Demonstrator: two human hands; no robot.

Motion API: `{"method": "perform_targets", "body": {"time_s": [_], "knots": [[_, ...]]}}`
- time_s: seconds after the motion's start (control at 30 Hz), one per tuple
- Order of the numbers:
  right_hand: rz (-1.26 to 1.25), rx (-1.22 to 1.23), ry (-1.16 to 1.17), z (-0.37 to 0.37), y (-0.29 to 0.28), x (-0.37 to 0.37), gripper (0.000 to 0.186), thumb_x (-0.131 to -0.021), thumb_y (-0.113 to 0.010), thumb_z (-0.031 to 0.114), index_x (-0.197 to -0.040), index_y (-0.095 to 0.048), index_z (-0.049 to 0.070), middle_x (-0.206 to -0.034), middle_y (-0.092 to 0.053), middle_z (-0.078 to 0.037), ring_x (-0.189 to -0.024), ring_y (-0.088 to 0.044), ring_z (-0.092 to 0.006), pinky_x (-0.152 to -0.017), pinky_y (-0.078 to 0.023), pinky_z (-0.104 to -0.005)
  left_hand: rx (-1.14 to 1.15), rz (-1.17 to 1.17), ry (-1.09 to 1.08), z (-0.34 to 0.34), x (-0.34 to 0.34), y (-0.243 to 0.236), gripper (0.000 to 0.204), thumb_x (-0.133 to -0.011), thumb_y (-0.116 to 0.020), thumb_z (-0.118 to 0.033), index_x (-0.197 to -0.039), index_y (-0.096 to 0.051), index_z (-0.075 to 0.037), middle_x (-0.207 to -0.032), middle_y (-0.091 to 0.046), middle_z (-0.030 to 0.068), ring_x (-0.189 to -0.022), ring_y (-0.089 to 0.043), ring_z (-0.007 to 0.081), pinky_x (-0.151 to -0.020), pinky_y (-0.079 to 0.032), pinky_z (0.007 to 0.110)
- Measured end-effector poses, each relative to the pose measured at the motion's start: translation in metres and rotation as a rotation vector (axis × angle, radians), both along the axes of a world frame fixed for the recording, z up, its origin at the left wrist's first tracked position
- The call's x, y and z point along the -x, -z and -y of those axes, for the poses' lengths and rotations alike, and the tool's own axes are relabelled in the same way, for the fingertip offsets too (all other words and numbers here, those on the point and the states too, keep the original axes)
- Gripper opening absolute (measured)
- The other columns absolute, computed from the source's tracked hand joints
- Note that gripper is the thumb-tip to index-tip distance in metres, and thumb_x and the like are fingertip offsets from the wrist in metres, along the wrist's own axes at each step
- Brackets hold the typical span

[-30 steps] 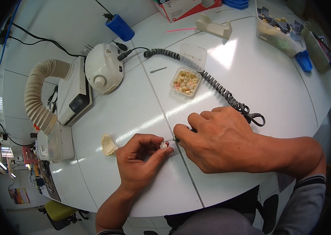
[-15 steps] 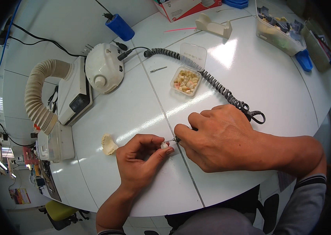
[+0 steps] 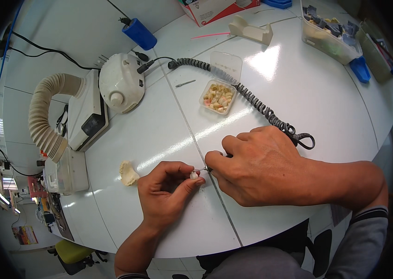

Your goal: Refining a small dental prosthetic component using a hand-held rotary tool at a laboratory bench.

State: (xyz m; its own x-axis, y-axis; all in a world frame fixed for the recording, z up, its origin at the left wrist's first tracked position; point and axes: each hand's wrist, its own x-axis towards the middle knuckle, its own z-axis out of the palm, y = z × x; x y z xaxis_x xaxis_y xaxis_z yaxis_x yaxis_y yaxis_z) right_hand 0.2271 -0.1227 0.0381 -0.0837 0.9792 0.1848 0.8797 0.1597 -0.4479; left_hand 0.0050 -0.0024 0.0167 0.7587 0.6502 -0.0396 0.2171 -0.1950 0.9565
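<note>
My left hand pinches a small white dental crown between thumb and fingertips, just above the white table. From the right, my right hand is wrapped round a rotary handpiece, most of which its fingers hide. The thin metal bur of the handpiece points left and meets the crown or lies right beside it; I cannot tell if they touch. A coiled black cord runs from behind the right hand towards a white control unit. To the left of my left hand lies a cream dental cast.
Beyond the hands stands a small clear box of tooth-coloured crowns, lid open. A loose bur lies nearby. On the left are a dust extractor with a ribbed hose. Farther off sit a cream handpiece cradle and a tub of pieces.
The crown appears slightly turned in my left fingertips, and the bur has shifted a little against it. Both hands keep their grip. The whole view has moved slightly.
</note>
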Motion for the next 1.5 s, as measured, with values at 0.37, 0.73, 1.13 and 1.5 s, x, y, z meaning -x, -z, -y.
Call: {"method": "perform_targets", "body": {"time_s": [0.37, 0.73, 1.13, 1.5], "knots": [[-0.015, -0.007, 0.034, -0.0002, 0.0008, -0.0006, 0.019, -0.09, -0.072, 0.023, -0.092, -0.068, 0.004, -0.07, -0.065, -0.014, -0.061, -0.072, -0.0328, -0.052, -0.054, -0.044, 0.122, 0.005, -0.124, 0.0052, -0.0054, -0.0059, 0.016, -0.097, -0.074, 0.008, -0.111, -0.067, 0.005, -0.096, -0.078, 0.013, -0.095, -0.079, 0.02, -0.084, -0.064, 0.031], [-0.003, -0.011, 0.02, -0.0007, -0.0006, -0.002, 0.023, -0.091, -0.07, 0.024, -0.094, -0.07, 0.001, -0.072, -0.068, -0.017, -0.061, -0.073, -0.0331, -0.052, -0.055, -0.0436, 0.097, 0.055, -0.074, 0.0027, 0.0, 0.0012, 0.011, -0.101, -0.069, 0.006, -0.111, -0.064, 0.003, -0.107, -0.078, 0.0178, -0.1, -0.078, 0.0224, -0.074, -0.062, 0.028], [-0.009, 0.042, -0.011, -0.0009, -0.0023, -0.0028, 0.027, -0.093, -0.067, 0.024, -0.099, -0.073, -0.002, -0.078, -0.073, -0.019, -0.064, -0.075, -0.0329, -0.054, -0.057, -0.0428, 0.08, 0.06, -0.058, 0.0032, -0.0014, -0.0005, 0.012, -0.105, -0.065, 0.004, -0.117, -0.066, 0.004, -0.113, -0.077, 0.0186, -0.103, -0.079, 0.0236, -0.073, -0.06, 0.025], [-0.003, 0.018, -0.013, -0.0012, -0.0003, -0.0009, 0.023, -0.092, -0.067, 0.021, -0.096, -0.073, 0.0, -0.078, -0.072, -0.019, -0.064, -0.074, -0.0324, -0.055, -0.056, -0.043, 0.089, 0.07, -0.066, 0.0013, -0.0013, -0.0006, 0.014, -0.104, -0.067, 0.003, -0.117, -0.071, 0.005, -0.106, -0.079, 0.0138, -0.098, -0.079, 0.0193, -0.074, -0.06, 0.024]]}}
